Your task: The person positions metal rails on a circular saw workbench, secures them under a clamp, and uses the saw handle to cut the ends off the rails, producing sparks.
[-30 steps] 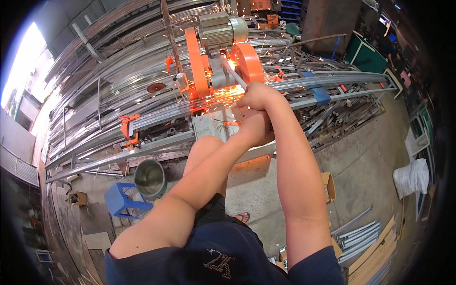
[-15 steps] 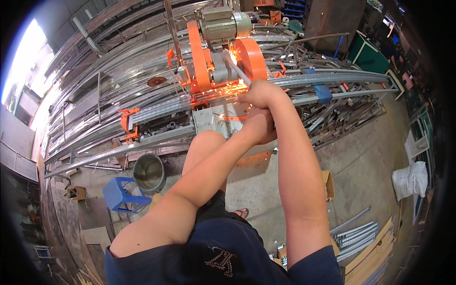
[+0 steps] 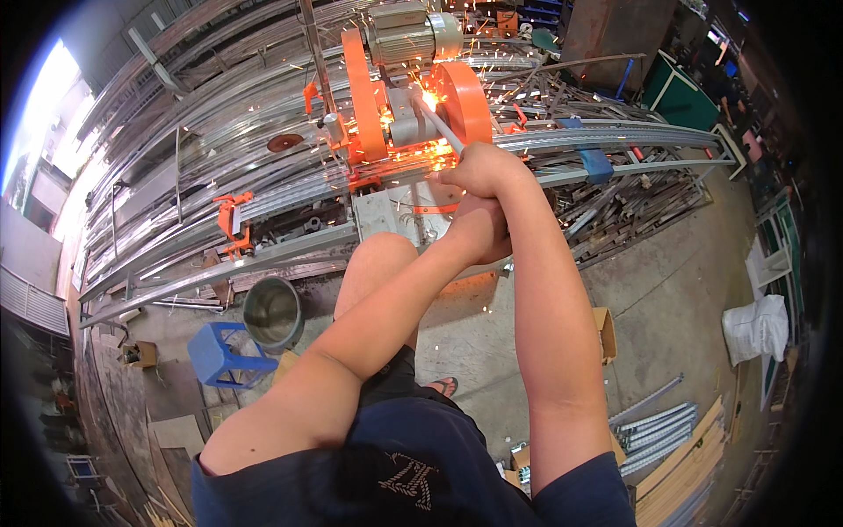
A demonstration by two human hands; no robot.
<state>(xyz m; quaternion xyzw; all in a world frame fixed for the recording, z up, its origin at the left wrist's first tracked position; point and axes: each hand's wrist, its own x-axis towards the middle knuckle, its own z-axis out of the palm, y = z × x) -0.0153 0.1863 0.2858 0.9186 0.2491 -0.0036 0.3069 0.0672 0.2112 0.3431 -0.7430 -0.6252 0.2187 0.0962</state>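
Note:
A cut-off saw with an orange blade guard (image 3: 465, 103), an orange belt cover (image 3: 363, 92) and a grey motor (image 3: 402, 37) stands in front of me. Bright sparks (image 3: 432, 95) spray beside the guard and over the metal profiles (image 3: 299, 189) lying under the saw head. From the head a grey lever handle (image 3: 442, 129) slopes down toward me. My right hand (image 3: 490, 169) is wrapped round this handle. Just below it my left hand (image 3: 479, 228) is also closed, apparently on the handle's lower end; the right wrist partly hides its fingers.
An orange clamp (image 3: 234, 224) sits on the long metal rack, left of the saw. Scrap metal lies piled behind and below the rack. A grey tub (image 3: 274, 314) and a blue stool (image 3: 226, 354) stand at left; a white sack (image 3: 757, 328) lies at right. My knee is close to the saw base.
The sparks have grown brighter and spread wider around the saw. The view has shifted slightly, while both hands keep their grip on the handle.

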